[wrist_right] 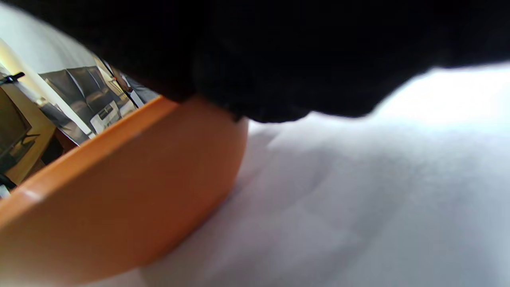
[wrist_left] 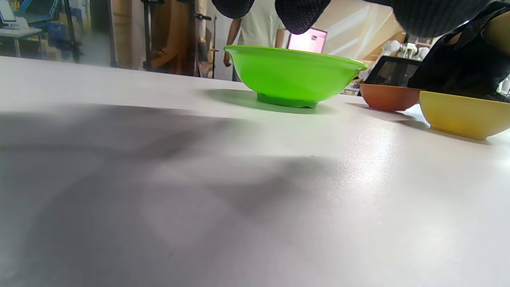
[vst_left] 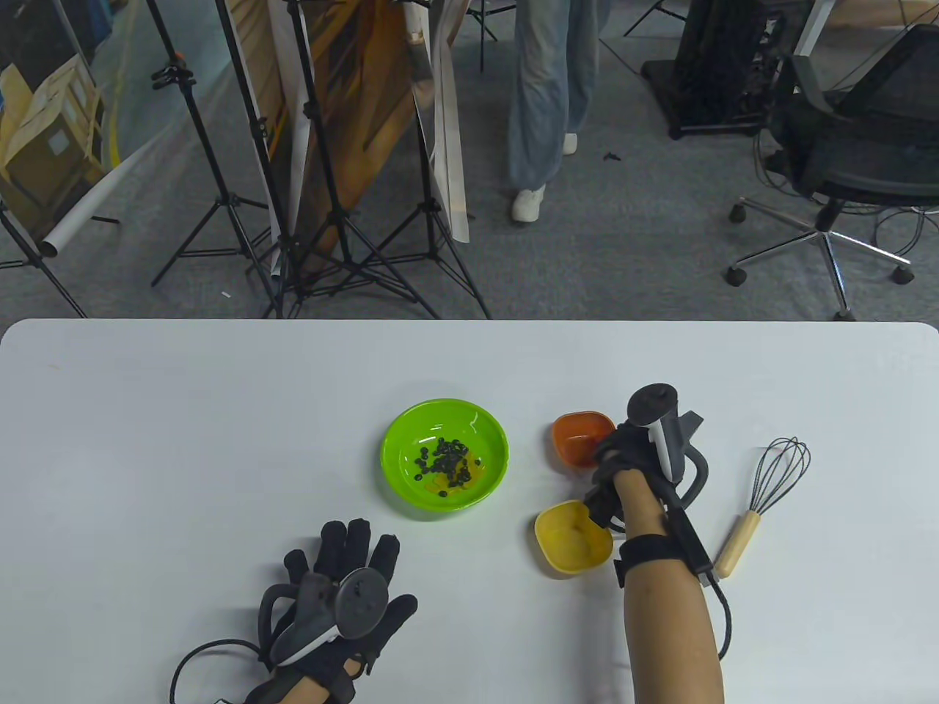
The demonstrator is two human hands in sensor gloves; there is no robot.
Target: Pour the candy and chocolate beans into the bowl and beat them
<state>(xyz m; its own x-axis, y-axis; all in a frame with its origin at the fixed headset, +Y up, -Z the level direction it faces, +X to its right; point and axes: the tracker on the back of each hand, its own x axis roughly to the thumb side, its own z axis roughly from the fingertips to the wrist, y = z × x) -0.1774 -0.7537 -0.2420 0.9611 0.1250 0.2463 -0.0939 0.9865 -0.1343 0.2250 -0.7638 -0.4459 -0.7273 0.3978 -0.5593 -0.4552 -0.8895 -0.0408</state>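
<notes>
Fingers of the left hand (vst_left: 345, 598) lie straight and spread, flat on the white surface (vst_left: 147, 440) at about 7 o'clock from the green bowl (vst_left: 444, 459), holding nothing. Dark chocolate beans (vst_left: 444, 462) and some yellowish candy sit in that bowl's bottom, near the surface's middle. At 3 o'clock from it stands the orange bowl (vst_left: 579, 434), and the yellow bowl (vst_left: 571, 541) lies at 6 o'clock from the orange one; both look empty. Right hand (vst_left: 623, 462) sits between them, its fingers curled against the orange bowl's near rim; whether they actually grip it I cannot tell. Farthest right, a whisk (vst_left: 763, 502) lies on the surface, wires toward 12 o'clock, wooden handle toward 6.
</notes>
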